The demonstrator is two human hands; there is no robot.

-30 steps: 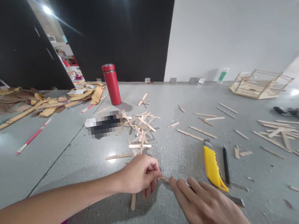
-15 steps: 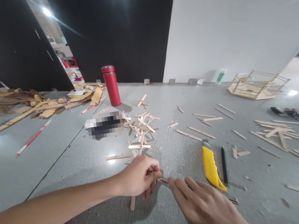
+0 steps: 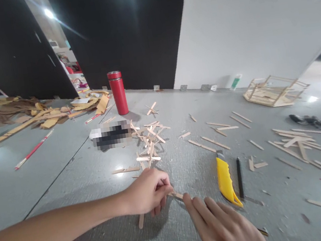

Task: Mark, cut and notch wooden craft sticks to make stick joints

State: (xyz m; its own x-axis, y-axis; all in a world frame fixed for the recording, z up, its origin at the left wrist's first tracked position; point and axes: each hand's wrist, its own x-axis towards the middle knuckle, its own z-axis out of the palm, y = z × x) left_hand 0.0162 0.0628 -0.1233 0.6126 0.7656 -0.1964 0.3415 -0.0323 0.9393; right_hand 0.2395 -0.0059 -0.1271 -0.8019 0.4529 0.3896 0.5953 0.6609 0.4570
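Note:
My left hand [image 3: 151, 190] is closed, thumb and fingers pinching a wooden craft stick [image 3: 176, 195] by its left end. My right hand [image 3: 220, 220] has its fingers close together at the stick's other end, thumb hidden underneath. A short length of the stick shows between the two hands. Below my left hand, the rounded end of another craft stick [image 3: 141, 221] pokes out; whether it is held too is hidden. To the right of my hands lie a yellow utility knife [image 3: 225, 179] and a black pen-like stick [image 3: 240, 178].
Crossed craft sticks [image 3: 150, 137] lie in a cluster ahead, before a red flask [image 3: 118, 94]. Loose sticks [image 3: 295, 142] scatter rightward, near a wooden stick frame [image 3: 275, 91]. Cardboard scraps [image 3: 48, 117] and a red-and-white pencil-like stick [image 3: 34, 150] are on the left.
My right hand has shifted slightly right and down along the stick, so more of it shows between my hands. My left hand stays in nearly the same place.

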